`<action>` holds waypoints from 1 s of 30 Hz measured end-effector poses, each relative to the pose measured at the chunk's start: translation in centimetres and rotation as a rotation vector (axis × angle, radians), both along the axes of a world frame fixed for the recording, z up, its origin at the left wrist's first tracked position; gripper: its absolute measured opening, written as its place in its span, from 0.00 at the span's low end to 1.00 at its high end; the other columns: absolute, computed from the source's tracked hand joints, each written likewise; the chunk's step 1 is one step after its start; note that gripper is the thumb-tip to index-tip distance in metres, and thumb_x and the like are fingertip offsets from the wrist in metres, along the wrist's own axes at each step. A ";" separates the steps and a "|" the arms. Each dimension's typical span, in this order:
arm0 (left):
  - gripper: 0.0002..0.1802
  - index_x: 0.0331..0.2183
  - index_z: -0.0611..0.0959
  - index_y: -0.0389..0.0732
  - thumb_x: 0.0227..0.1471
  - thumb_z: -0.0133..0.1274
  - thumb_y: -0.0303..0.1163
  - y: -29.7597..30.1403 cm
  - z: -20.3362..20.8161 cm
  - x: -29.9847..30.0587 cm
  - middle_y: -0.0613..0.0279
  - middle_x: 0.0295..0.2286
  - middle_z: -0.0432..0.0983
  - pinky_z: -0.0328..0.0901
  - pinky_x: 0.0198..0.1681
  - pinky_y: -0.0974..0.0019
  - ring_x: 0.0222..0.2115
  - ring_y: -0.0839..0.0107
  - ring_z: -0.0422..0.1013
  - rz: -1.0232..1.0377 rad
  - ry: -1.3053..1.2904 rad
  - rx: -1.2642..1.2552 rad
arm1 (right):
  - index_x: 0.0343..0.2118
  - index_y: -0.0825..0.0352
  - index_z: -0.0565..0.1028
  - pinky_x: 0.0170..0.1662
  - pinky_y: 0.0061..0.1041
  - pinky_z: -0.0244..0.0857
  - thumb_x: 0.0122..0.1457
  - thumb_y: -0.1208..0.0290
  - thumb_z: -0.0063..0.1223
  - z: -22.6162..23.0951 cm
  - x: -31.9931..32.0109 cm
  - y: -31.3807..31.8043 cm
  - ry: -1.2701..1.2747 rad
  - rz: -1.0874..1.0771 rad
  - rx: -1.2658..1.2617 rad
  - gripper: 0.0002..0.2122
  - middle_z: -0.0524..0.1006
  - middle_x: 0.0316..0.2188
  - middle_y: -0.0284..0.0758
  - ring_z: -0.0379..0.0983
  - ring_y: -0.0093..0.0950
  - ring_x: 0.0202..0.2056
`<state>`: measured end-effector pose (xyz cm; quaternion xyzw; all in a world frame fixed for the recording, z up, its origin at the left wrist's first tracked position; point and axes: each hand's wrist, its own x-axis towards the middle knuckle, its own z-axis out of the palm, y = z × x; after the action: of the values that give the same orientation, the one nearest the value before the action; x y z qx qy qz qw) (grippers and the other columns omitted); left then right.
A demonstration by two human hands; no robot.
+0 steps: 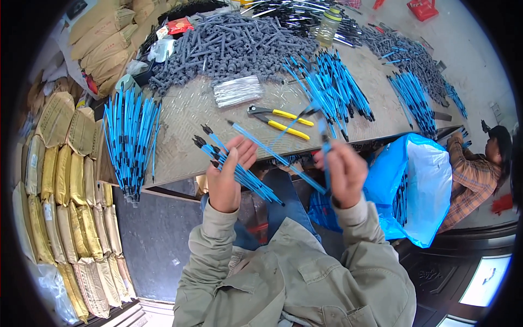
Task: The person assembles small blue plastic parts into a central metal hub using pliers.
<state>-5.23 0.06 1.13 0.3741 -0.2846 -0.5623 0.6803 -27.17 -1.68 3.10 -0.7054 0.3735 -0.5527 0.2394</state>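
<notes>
In my left hand lies a bundle of thin blue rods with black tips, slanting across the palm under the thumb. The fingers curl loosely around it. A single pale blue rod slants between my hands; what supports it I cannot make out. My right hand, smeared by motion, pinches a blue rod with a dark end and has it pointing up. Beyond my hands, end-cutting pliers with yellow handles lie on the worktable, jaws to the left.
Piles of blue rods stand at the left and right of the table. Behind are grey plastic parts, a packet of clear sticks and a bottle. A blue-white sack and another person are to the right.
</notes>
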 end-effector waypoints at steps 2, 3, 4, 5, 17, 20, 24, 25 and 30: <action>0.21 0.49 0.65 0.29 0.58 0.40 0.33 0.0 0.9 -0.4 0.42 0.41 0.71 0.67 0.43 0.60 0.41 0.57 0.71 -0.043 -0.021 -0.047 | 0.43 0.73 0.70 0.28 0.18 0.66 0.55 0.83 0.44 -1.4 1.5 0.9 0.036 0.108 0.043 0.11 0.76 0.27 0.37 0.71 0.21 0.24; 0.21 0.50 0.65 0.29 0.58 0.40 0.33 0.0 1.3 -0.6 0.44 0.41 0.71 0.67 0.43 0.61 0.41 0.58 0.71 -0.059 -0.031 -0.071 | 0.43 0.73 0.70 0.27 0.18 0.65 0.54 0.83 0.45 -1.8 2.2 1.0 0.034 0.160 0.071 0.12 0.75 0.26 0.38 0.71 0.21 0.23; 0.21 0.50 0.65 0.29 0.58 0.40 0.33 0.1 1.4 -0.8 0.44 0.41 0.71 0.67 0.43 0.61 0.41 0.58 0.71 -0.060 -0.034 -0.067 | 0.43 0.73 0.70 0.27 0.18 0.65 0.54 0.83 0.45 -2.1 2.8 0.9 0.031 0.159 0.074 0.12 0.75 0.26 0.38 0.71 0.21 0.23; 0.19 0.48 0.67 0.30 0.58 0.41 0.33 0.4 1.5 -1.2 0.48 0.38 0.73 0.67 0.40 0.65 0.37 0.64 0.71 -0.038 -0.063 -0.076 | 0.43 0.73 0.70 0.28 0.18 0.65 0.54 0.84 0.45 -2.3 3.5 0.8 0.052 0.176 0.072 0.12 0.75 0.26 0.37 0.71 0.21 0.23; 0.09 0.36 0.74 0.36 0.55 0.47 0.30 1.6 1.4 1.2 0.59 0.21 0.75 0.65 0.25 0.74 0.21 0.76 0.70 0.150 -0.132 -0.009 | 0.30 0.60 0.76 0.30 0.33 0.67 0.50 0.60 0.52 -1.0 -1.3 -20.3 0.865 -0.458 -0.057 0.10 0.77 0.28 0.38 0.74 0.38 0.30; 0.10 0.37 0.73 0.35 0.55 0.46 0.31 2.1 2.1 1.4 0.58 0.21 0.76 0.68 0.29 0.71 0.23 0.71 0.73 0.124 -0.003 -0.053 | 0.27 0.60 0.76 0.30 0.35 0.67 0.47 0.55 0.54 -1.6 -1.7 -22.9 1.149 -0.526 0.061 0.13 0.77 0.26 0.37 0.74 0.37 0.29; 0.14 0.41 0.70 0.36 0.56 0.45 0.36 3.5 2.2 1.9 0.53 0.30 0.76 0.70 0.39 0.58 0.31 0.61 0.74 -0.083 0.066 -0.044 | 0.26 0.61 0.75 0.28 0.35 0.66 0.46 0.54 0.54 -1.8 -1.6 -22.1 1.205 -0.524 0.049 0.14 0.76 0.25 0.35 0.74 0.36 0.28; 0.16 0.42 0.69 0.36 0.56 0.45 0.37 3.5 2.0 1.8 0.51 0.33 0.75 0.69 0.40 0.57 0.34 0.59 0.74 -0.107 0.051 -0.013 | 0.26 0.61 0.74 0.28 0.35 0.65 0.46 0.55 0.54 -1.0 -1.9 -20.8 1.108 -0.539 0.007 0.13 0.76 0.25 0.35 0.74 0.36 0.27; 0.20 0.46 0.67 0.34 0.57 0.44 0.39 1.7 0.2 0.7 0.44 0.41 0.71 0.67 0.45 0.57 0.41 0.55 0.71 -0.019 0.006 0.039 | 0.25 0.61 0.74 0.23 0.28 0.63 0.45 0.67 0.57 2.3 -0.1 -10.1 0.666 -0.443 -0.240 0.06 0.74 0.21 0.33 0.71 0.32 0.22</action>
<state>-4.52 1.77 1.30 0.3827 -0.2750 -0.5754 0.6684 -27.28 -11.74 5.36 -0.7710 0.5063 -0.3723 -0.1030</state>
